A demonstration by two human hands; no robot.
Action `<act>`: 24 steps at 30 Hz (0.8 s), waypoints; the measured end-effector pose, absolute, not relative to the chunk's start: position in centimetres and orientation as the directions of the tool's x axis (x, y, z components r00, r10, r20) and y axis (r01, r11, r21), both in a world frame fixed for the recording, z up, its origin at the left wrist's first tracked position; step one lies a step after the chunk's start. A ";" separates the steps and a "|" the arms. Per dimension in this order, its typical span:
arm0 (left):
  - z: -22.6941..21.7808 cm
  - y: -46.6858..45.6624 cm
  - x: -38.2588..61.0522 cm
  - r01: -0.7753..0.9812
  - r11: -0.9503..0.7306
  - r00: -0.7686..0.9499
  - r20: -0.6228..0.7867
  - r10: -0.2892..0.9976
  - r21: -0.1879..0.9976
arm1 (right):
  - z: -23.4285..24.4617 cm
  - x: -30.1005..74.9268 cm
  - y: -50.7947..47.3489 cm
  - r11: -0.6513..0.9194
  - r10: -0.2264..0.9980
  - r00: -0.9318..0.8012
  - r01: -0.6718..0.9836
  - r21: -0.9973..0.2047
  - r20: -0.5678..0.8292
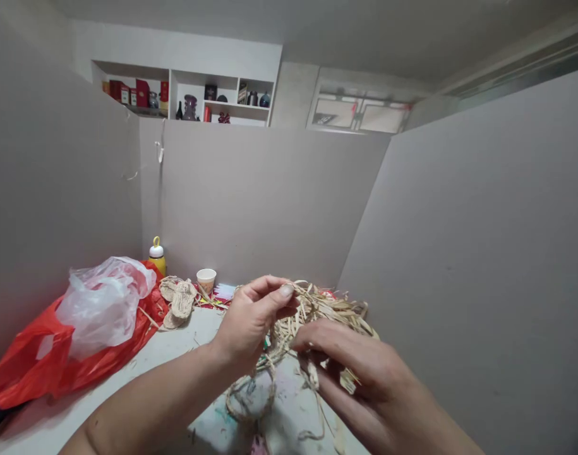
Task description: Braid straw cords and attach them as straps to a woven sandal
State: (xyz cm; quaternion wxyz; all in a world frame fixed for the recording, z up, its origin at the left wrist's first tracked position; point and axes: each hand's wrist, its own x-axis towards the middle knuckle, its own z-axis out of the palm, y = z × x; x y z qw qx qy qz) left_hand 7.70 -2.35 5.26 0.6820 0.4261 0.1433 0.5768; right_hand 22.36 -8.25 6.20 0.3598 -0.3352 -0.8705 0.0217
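My left hand [248, 316] is closed in a pinch, thumb against forefinger, on a thin strand of dried straw near the middle of the view. Lower and to its right, my right hand [359, 360] has its fingers curled around a pale braided straw piece [312, 374], partly hidden by the fingers. Beneath the hands a twisted straw cord [273, 385] loops down over the table, and loose ends trail below the right hand. Just behind both hands lies a heap of dried straw strands [333, 308].
On the left, a clear plastic bag [106, 303] lies on a red plastic bag [26, 363]. Near the back stand a yellow bottle [156, 258], woven straw pieces [180, 302] and a paper cup [206, 280]. Grey partitions [264, 202] enclose the white table [194, 338].
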 end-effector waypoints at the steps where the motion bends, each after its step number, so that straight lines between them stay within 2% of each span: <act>1: 5.4 -2.4 7.7 -0.675 0.010 0.317 0.278 0.907 0.738 | 6.2 22.4 -8.2 0.789 0.584 -0.532 0.550 -0.274 0.613; 7: 5.6 -2.2 6.8 -0.635 0.224 0.504 0.177 0.845 0.739 | 5.7 22.4 -7.4 0.820 0.447 -0.534 0.566 -0.089 0.718; 11: 5.8 -1.9 6.2 -0.620 0.240 0.548 0.193 0.814 0.747 | 5.1 22.3 -6.6 0.821 0.399 -0.591 0.571 0.014 0.701; 17: 5.7 -1.0 5.7 -0.669 0.210 0.501 0.224 0.836 0.713 | 5.3 22.4 -6.9 0.876 0.345 -0.702 0.479 0.055 0.623; 20: 5.8 -0.5 5.6 -0.713 0.091 0.399 0.296 0.868 0.696 | 5.7 22.9 -7.7 0.865 0.400 -0.651 0.502 -0.030 0.646; 24: 5.7 -0.5 6.1 -0.650 0.034 0.387 0.292 0.875 0.759 | 5.8 23.3 -7.9 0.698 0.533 -0.191 0.650 -0.300 0.825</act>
